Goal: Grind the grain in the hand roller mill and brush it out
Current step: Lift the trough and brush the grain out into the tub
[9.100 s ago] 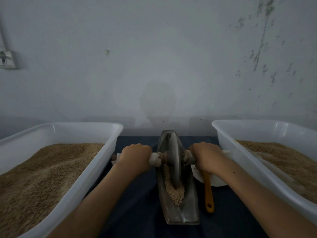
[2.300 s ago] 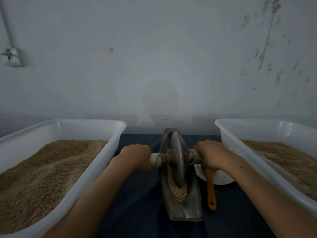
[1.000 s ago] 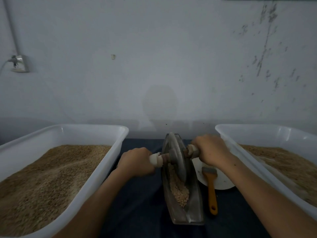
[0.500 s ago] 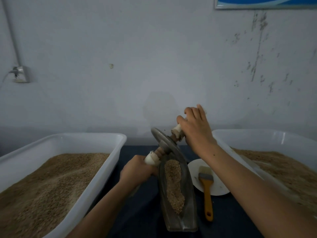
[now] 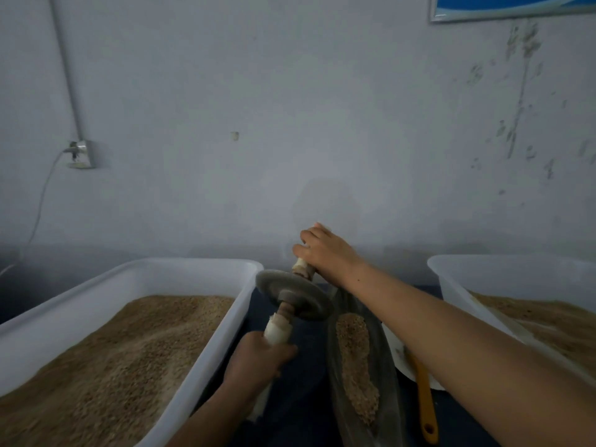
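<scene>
Two hands hold the roller wheel point(image 5: 295, 296) clear of the trough. The left hand point(image 5: 258, 358) is curled round the near, cloth-wrapped axle handle point(image 5: 276, 330); the right hand point(image 5: 322, 250) grips the far handle, fingers wrapped over its end. The metal disc sits tilted, almost flat, above the gap between the left tub point(image 5: 180, 269) and the boat-shaped metal trough point(image 5: 385, 375). Crushed grain point(image 5: 356, 359) lies along the trough floor. An orange-handled brush point(image 5: 425, 401) rests just right of the trough, partly on a white plate point(image 5: 395, 350). Both white tubs hold grain; the right tub point(image 5: 483, 269) stands beyond the right forearm.
</scene>
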The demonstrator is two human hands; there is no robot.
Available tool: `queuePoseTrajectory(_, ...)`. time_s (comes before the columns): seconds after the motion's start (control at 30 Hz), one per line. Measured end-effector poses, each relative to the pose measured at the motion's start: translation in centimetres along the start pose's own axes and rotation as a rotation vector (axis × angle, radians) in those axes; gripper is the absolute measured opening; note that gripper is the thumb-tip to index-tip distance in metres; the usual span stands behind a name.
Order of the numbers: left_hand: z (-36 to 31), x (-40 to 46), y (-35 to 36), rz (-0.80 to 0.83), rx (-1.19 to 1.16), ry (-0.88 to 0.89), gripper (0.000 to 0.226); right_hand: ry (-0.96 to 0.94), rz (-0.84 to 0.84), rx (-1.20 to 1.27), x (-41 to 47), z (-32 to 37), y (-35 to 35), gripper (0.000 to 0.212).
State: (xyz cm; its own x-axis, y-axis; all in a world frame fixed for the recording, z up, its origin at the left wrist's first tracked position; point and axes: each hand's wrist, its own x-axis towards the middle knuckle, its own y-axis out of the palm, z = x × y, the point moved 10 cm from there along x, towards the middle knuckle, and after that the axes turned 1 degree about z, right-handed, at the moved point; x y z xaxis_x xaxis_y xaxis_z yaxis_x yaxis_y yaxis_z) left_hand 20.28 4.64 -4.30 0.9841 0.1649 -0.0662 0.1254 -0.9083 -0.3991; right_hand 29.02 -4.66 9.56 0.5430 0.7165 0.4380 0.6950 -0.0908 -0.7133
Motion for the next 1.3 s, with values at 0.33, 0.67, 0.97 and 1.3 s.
queuePoseTrajectory(0.33,1.7,1.0,-0.4,-0.02,0.044,-0.05,0.026,-0.048,0.158,0.15,1.3,1.3,4.8,0.036)
queuePoseTrajectory(0.67,1.2,0.7,0.4,0.012,-0.076,-0.074,0.023,0.762,0.282,0.856,-6.4,-7.7,8.9,0.062)
queuePoseTrajectory(0.97,1.4,1.1,1.5,0.005,-0.203,-0.144,0.021,1.076,0.484,1.368,-14.2,-5.1,12.6,0.034)
queuePoseTrajectory(1.3,2.2,1.8,2.3,0.026,-0.222,-0.198,0.017,1.028,0.443,1.245,-14.8,-4.3,14.0,0.046)
